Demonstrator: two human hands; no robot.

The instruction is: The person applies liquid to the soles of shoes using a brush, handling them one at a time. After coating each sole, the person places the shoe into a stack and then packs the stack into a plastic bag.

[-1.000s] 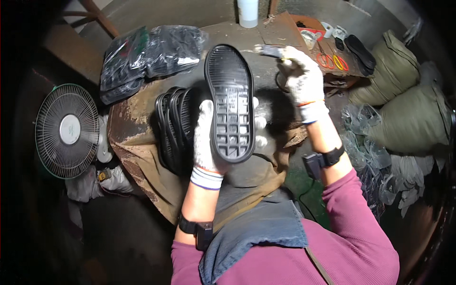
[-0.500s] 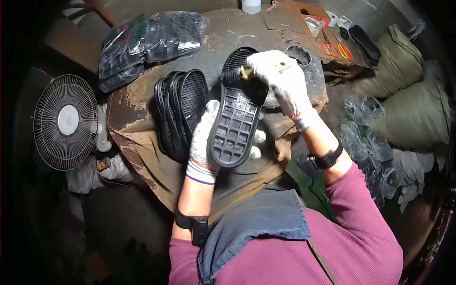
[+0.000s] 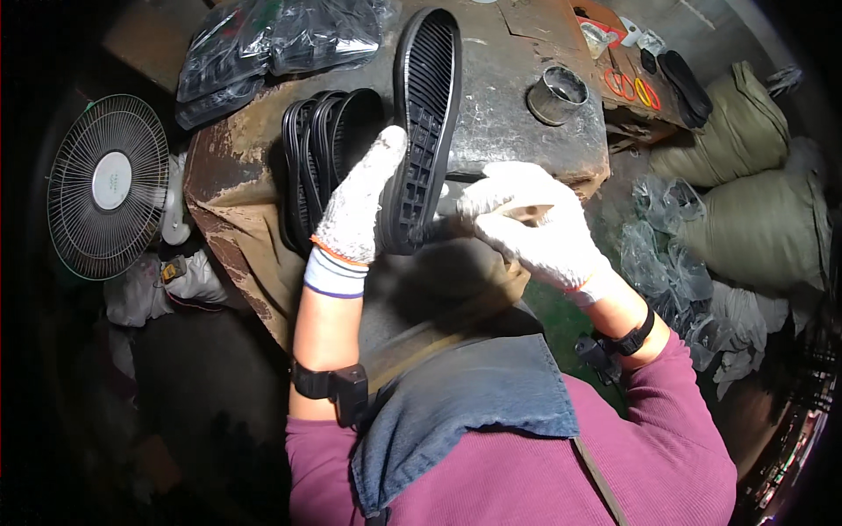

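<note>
In my left hand [image 3: 353, 200], gloved in white knit, a black shoe sole [image 3: 430, 96] is gripped by its edge, turned partly on its side. Ridges cover its toe end and a grid of square hollows its heel end. My right hand [image 3: 539, 232], in a matching glove, is closed around a brush, whose pale handle [image 3: 526, 213] shows between the fingers. The bristle end is blurred beside the heel end of the sole; I cannot tell if it touches. Several more black soles [image 3: 307, 167] stand side by side on the worn table, just left of my left hand.
A dark round tin [image 3: 557, 98] stands on the table [image 3: 491, 79]. Plastic-wrapped packs [image 3: 289, 39] lie at the far left. Scissors [image 3: 633, 88] rest on a surface at the far right. A fan [image 3: 110, 184] stands left, full sacks [image 3: 759, 228] right.
My right hand with the brush has moved from the sole's toe end down toward its heel. The sole has risen farther from me and turned edgewise. The whole view has shifted slightly.
</note>
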